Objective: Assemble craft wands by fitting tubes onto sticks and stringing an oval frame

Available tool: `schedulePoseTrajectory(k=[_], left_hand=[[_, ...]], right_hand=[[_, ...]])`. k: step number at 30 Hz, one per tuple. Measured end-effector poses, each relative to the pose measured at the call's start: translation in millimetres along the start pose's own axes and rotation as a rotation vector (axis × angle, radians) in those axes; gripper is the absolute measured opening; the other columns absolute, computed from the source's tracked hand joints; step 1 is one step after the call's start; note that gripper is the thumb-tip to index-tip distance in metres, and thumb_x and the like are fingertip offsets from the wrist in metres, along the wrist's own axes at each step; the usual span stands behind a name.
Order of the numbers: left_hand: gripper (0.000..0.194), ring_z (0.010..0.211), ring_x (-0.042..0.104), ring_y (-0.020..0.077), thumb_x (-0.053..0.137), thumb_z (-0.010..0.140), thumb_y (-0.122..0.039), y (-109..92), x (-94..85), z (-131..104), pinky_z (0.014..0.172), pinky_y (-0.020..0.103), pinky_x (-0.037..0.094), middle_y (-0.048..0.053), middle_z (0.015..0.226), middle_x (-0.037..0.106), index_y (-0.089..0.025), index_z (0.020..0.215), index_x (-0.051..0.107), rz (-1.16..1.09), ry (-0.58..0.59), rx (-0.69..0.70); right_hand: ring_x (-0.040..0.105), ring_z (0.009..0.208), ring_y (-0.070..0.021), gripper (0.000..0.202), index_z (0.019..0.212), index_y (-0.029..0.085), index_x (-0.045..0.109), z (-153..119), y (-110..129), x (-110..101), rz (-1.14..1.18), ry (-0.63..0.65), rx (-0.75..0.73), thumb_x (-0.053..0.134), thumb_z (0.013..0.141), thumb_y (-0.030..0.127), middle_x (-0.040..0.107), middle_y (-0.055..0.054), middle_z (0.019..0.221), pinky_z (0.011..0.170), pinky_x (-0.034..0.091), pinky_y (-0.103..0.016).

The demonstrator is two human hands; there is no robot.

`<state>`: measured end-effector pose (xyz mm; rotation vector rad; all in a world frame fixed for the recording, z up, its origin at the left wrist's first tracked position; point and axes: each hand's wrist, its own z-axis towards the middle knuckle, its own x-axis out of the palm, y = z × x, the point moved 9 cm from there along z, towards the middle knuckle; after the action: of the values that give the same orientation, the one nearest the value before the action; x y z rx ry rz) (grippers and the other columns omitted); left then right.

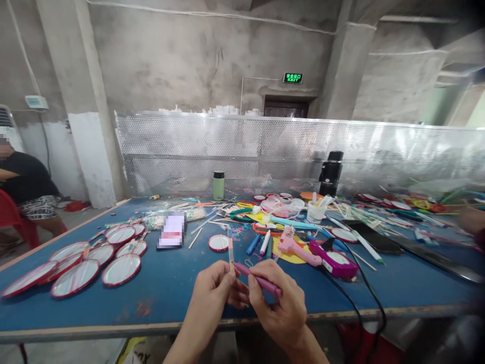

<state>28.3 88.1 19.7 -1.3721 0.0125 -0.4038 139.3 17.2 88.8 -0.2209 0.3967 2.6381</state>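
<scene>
My left hand (217, 288) pinches a flat wooden stick (231, 248) upright above the front of the blue table. Part of the stick looks pinkish. In my right hand (279, 296) is a purple marker (265, 284), its tip against or very close to the stick just above my left fingers. Behind the stick lies a small round disc with a red rim (219, 242). A blue marker (253, 244) and a white marker with a pink end (265, 242) lie just beyond my right hand.
Red-rimmed discs (121, 269) cover the table's left side, near a phone (172, 230). A pink glue gun (297, 247) and a purple device (333, 260) with black cables lie right. A green bottle (219, 185) and black flask (331, 173) stand behind. A person (30, 177) sits left.
</scene>
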Motion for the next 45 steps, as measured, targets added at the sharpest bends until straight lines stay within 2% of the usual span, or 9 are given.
schedulePoseTrajectory(k=[9,24,30,45], left_hand=[[0.029,0.045,0.057,0.0112,0.067,0.075,-0.043,-3.0,0.1,-1.7,0.048,0.022,0.051,-0.002,0.054,0.062,-0.016,0.066,0.058,-0.004,-0.011,-0.015],[0.028,0.047,0.058,0.0122,0.063,0.078,-0.041,-4.2,-0.3,-2.4,0.049,0.023,0.051,0.000,0.056,0.064,-0.016,0.065,0.058,0.027,-0.005,0.003],[0.030,0.045,0.052,0.0100,0.067,0.075,-0.041,-10.2,-1.1,-3.6,0.046,0.020,0.048,-0.004,0.049,0.056,-0.017,0.060,0.057,0.046,-0.035,0.006],[0.031,0.046,0.061,0.0142,0.067,0.073,-0.046,-2.4,0.9,-1.9,0.049,0.025,0.052,0.001,0.054,0.066,-0.016,0.066,0.060,0.027,-0.026,-0.028]], right_hand=[[0.061,0.066,-0.0141,0.021,0.093,0.020,0.059,2.7,0.1,1.0,0.003,0.000,0.006,0.057,0.081,0.003,0.064,-0.001,0.075,0.062,0.050,-0.026],[0.061,0.066,-0.0135,0.019,0.092,0.020,0.058,1.1,4.3,0.2,-0.037,0.021,-0.017,0.057,0.081,0.004,0.063,-0.001,0.074,0.061,0.049,-0.025],[0.060,0.065,-0.0135,0.019,0.092,0.019,0.058,2.3,3.6,4.7,-0.003,0.053,-0.014,0.057,0.080,0.004,0.062,-0.001,0.074,0.060,0.048,-0.025],[0.061,0.065,-0.0147,0.020,0.093,0.020,0.059,1.8,1.7,1.0,-0.029,0.028,-0.003,0.056,0.081,0.005,0.064,-0.002,0.075,0.061,0.049,-0.026]])
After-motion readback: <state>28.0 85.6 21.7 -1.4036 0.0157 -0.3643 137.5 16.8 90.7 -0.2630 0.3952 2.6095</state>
